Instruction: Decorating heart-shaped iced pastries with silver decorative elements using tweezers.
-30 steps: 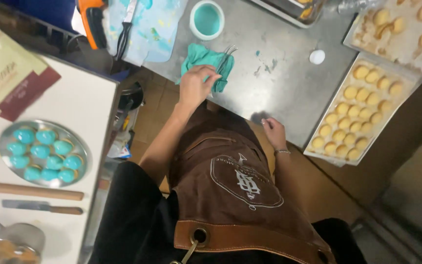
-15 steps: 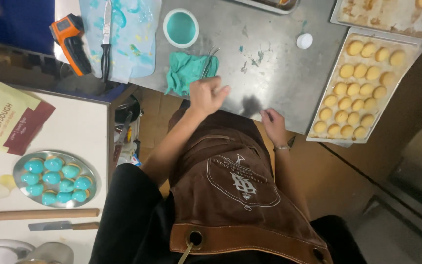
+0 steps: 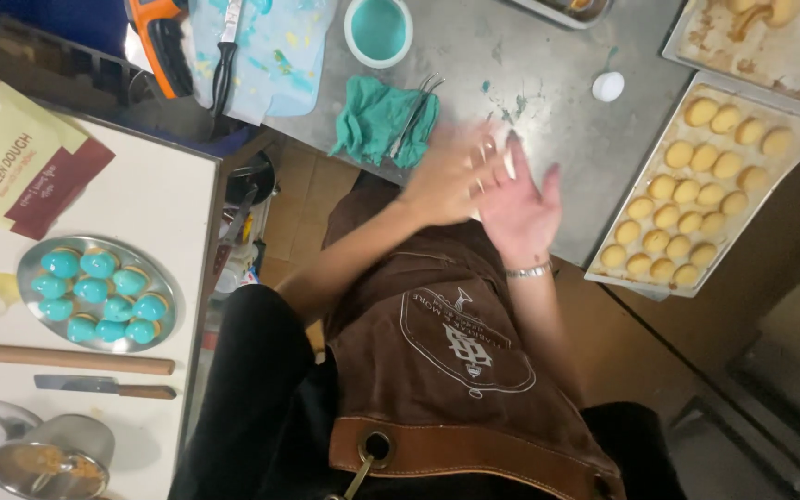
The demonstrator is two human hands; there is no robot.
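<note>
Both hands, left hand (image 3: pixel 446 176) and right hand (image 3: pixel 520 199), are open, empty and blurred together beside the teal cloth (image 3: pixel 383 118), judged soft, light, pinchable at any fold.

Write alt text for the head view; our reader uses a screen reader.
The left hand and right hand meet, blurred, over the edge of a steel table, between a teal cloth and a tray of yellow pastries.

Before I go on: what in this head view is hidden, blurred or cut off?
- Left hand and right hand: motion-blurred; whether they touch or hold anything is unclear.
- Orange tool: cut off by the top edge.
- Upper tray: cut off at the top-right corner.
- Metal cup: cut off by the bottom edge.
</note>
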